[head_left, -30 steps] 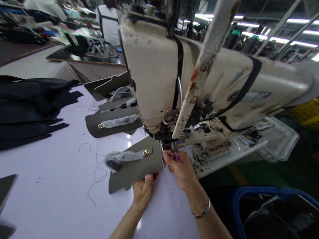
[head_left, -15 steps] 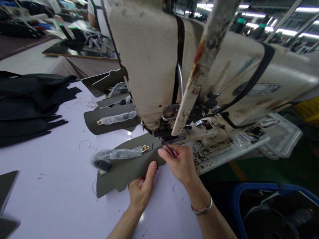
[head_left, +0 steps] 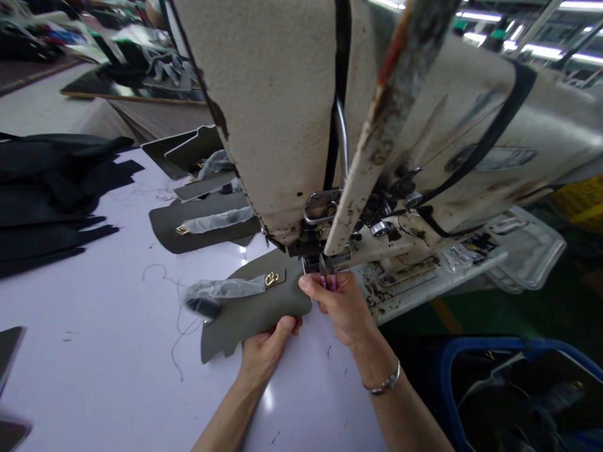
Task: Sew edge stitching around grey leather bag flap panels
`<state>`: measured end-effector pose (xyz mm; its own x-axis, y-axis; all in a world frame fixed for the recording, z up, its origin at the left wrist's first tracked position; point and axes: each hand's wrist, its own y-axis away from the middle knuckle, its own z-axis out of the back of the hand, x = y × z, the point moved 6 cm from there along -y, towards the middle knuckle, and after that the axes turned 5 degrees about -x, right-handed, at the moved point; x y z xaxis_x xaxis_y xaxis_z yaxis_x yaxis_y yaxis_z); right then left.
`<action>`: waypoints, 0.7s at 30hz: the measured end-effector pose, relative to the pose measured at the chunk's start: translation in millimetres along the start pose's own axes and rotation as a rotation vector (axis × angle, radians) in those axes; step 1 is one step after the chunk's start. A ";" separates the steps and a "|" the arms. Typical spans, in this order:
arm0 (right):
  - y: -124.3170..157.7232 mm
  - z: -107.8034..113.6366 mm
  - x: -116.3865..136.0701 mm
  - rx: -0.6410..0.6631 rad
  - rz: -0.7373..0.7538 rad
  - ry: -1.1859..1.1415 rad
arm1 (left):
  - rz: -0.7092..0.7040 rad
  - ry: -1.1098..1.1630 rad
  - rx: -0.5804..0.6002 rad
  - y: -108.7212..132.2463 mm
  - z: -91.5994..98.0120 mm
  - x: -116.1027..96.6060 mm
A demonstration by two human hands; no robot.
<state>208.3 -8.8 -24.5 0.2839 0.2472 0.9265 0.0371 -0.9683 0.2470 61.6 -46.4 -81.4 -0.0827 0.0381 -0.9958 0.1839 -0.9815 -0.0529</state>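
A grey-green bag panel (head_left: 277, 305) lies under the head of the sewing machine (head_left: 282, 113), its right edge near the needle area. Clear plastic wraps the strap (head_left: 230, 289) on top of it, and a gold buckle (head_left: 272, 278) sits at the strap's right end. My left hand (head_left: 264, 355) grips the panel's near edge, thumb on top, other fingers mostly hidden below. In my right hand (head_left: 340, 306) is a pair of thread snips (head_left: 328, 276) with pinkish handles, blades pointing up by the presser foot area. The right thumb is at the panel's right edge.
More strapped panels (head_left: 162, 221) lie behind on the white table (head_left: 117, 351). Black pieces (head_left: 47, 194) are piled at the left. A blue-rimmed bin (head_left: 494, 345) stands at lower right, a clear plastic tray (head_left: 537, 257) beyond it. Loose threads lie on the tabletop.
The panel's left end has swung to the right, uncovering loose thread on the table. The snips have turned in my right hand, so both handles and the blades now show. The view has shifted slightly.
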 end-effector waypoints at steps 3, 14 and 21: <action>0.0 4.6 -6.4 -0.015 -0.014 -0.002 | -0.014 0.021 0.018 0.0 -3.5 0.1; 0.6 9.3 -0.6 -0.054 0.089 0.089 | 0.098 0.111 -0.070 2.9 -9.5 6.0; 2.3 15.8 4.8 -0.144 0.181 0.323 | 0.082 -0.071 -0.153 2.7 1.9 -15.7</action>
<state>224.9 -10.4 -23.9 -0.0430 0.0938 0.9947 -0.1272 -0.9880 0.0877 61.5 -50.0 -65.7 -0.1296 -0.0591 -0.9898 0.3387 -0.9408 0.0118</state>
